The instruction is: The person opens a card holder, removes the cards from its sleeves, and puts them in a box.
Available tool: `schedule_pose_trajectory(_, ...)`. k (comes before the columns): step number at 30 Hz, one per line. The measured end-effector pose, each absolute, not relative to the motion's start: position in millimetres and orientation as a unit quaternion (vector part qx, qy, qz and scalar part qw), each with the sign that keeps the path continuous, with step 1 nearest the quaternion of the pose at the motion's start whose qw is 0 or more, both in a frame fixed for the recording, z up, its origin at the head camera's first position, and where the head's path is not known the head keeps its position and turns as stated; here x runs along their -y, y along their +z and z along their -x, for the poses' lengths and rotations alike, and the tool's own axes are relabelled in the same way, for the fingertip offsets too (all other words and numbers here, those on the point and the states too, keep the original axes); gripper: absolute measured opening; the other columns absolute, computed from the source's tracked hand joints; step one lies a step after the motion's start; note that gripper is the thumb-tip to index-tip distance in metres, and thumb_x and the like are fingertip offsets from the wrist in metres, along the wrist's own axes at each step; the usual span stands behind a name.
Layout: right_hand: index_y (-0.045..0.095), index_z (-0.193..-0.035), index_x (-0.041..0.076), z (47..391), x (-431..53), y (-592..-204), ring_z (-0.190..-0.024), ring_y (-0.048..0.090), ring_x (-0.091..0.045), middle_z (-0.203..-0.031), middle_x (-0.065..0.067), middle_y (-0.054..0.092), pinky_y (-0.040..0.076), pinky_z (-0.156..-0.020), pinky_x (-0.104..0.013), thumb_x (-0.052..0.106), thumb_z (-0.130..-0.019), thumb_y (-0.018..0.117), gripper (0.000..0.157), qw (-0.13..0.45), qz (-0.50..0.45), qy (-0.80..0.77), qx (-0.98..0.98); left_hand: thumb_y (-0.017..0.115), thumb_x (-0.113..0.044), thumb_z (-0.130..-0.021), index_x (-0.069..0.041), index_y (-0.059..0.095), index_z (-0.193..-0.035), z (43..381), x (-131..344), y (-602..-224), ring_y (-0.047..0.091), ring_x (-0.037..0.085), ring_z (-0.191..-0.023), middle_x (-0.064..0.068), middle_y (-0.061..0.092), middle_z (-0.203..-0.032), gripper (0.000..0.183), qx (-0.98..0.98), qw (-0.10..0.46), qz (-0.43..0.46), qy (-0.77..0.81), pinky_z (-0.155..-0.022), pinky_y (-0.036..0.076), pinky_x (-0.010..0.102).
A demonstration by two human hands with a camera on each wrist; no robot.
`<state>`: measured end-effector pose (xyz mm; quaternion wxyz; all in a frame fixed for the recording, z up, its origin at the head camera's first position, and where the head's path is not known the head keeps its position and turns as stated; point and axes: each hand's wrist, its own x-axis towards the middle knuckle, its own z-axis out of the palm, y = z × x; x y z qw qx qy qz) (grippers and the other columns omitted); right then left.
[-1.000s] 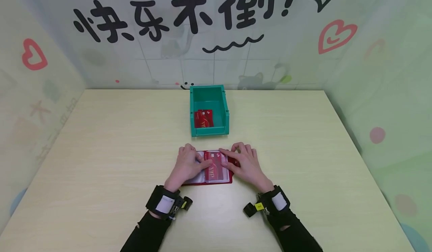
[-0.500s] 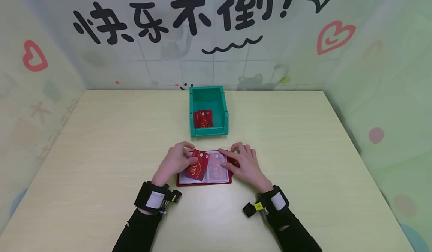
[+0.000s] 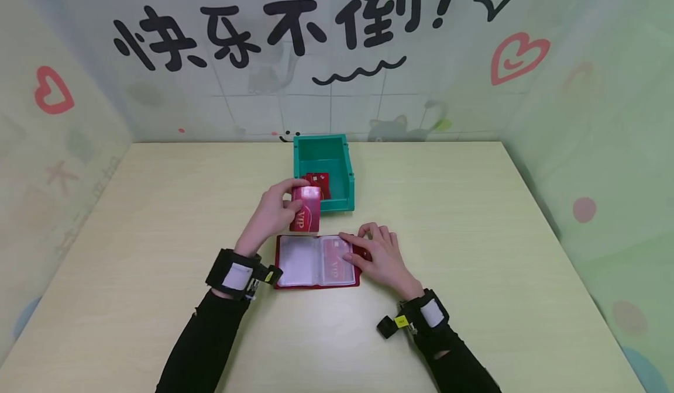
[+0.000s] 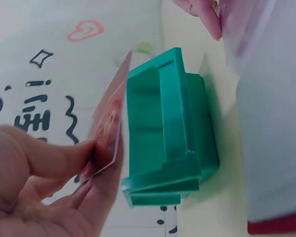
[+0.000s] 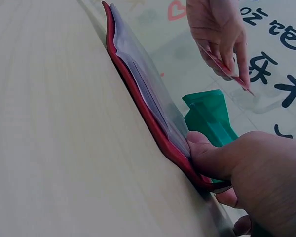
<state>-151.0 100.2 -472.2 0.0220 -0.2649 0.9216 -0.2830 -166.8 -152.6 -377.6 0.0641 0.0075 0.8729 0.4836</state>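
Observation:
In the head view my left hand (image 3: 272,210) pinches a red VIP card (image 3: 310,217) between thumb and fingers, raised at the front of the green bin (image 3: 343,204). The left wrist view shows this card (image 4: 108,131) nearly edge-on, beside the bin's opening. Below it lies an open red card holder (image 3: 297,261) with clear sleeves. Its left sleeve looks bare, while a pale VIP card (image 3: 334,261) shows through the right one. My right hand (image 3: 383,258) grips the holder's right edge, its thumb (image 5: 204,150) on the sleeves.
Inside the bin, several red cards (image 3: 322,183) lie toward the front, partly hidden by the left hand and its card. A pale wooden table (image 3: 174,223) carries everything. Printed walls (image 3: 253,109) enclose its back and sides.
My left hand has drawn the red card off the right sleeve, leftward over the holder, then up and away to the bin. The right hand has stayed on the holder's edge.

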Motion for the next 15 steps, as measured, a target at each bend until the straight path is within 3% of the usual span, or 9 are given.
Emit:
schedule_pose_trajectory(7,0.065,-0.136,0.026,149.8,-100.3,-473.6,-0.114,0.041,-0.029,-0.115,-0.008,0.050,0.032,-0.091,-0.044,0.036,-0.091,0.073,0.046,0.022,0.267,-0.281,-0.921,0.058,-0.004,-0.100,-0.005,0.051,-0.144,196.2,133.6,-378.4,0.064,0.038,-0.110,0.022,0.055,-0.139,0.045,-0.883,-0.047,-0.007,0.468,-0.093,0.058,0.050)
schedule_pose_trajectory(13,0.066,-0.135,0.025,148.8,-101.3,-472.6,-0.112,0.041,-0.030,-0.115,-0.009,0.050,0.031,-0.090,-0.043,0.034,-0.091,0.073,0.046,0.016,0.270,-0.284,-0.920,0.058,-0.005,-0.100,-0.003,0.049,-0.145,216.3,122.5,-376.7,0.053,0.037,-0.128,0.022,0.054,-0.143,0.047,-0.904,-0.088,-0.028,0.418,-0.104,0.053,0.050)
schedule_pose_trajectory(15,0.065,-0.135,0.025,148.2,-101.6,-472.1,-0.112,0.041,-0.030,-0.115,-0.009,0.050,0.031,-0.090,-0.043,0.035,-0.091,0.073,0.046,0.018,0.271,-0.284,-0.920,0.058,-0.005,-0.100,-0.002,0.050,-0.145,222.2,120.6,-377.7,0.054,0.037,-0.127,0.022,0.056,-0.142,0.045,-0.913,-0.086,-0.025,0.399,-0.105,0.052,0.050)
